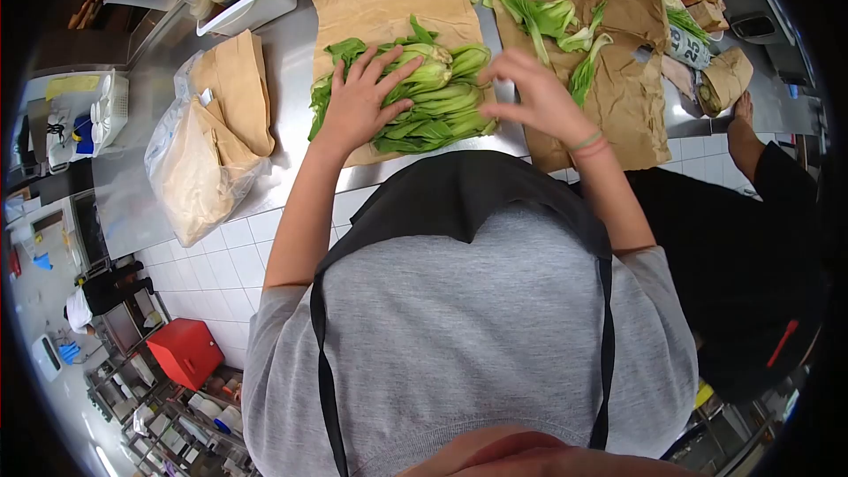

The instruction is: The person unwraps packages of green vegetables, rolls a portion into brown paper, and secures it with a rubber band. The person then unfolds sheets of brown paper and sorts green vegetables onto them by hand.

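A pile of leafy green bok choy (433, 110) lies on a sheet of brown paper (389, 0) on the steel counter. My left hand (362, 106) rests flat over the leafy side of the pile, its fingers spread. At the stem ends on the right, my right hand (534, 97) hovers with thumb and fingers apart, slightly blurred, and nothing shows between them. Loose bok choy leaves (552, 18) are scattered on a second, crumpled brown paper (609, 115) just beyond my right hand.
A clear plastic bag with brown paper (208, 150) sits left on the counter. Behind it stands a white basket (256, 0) with containers. At right, a co-worker in black (715, 256) has a hand on the counter beside a paper-wrapped bundle (726, 81).
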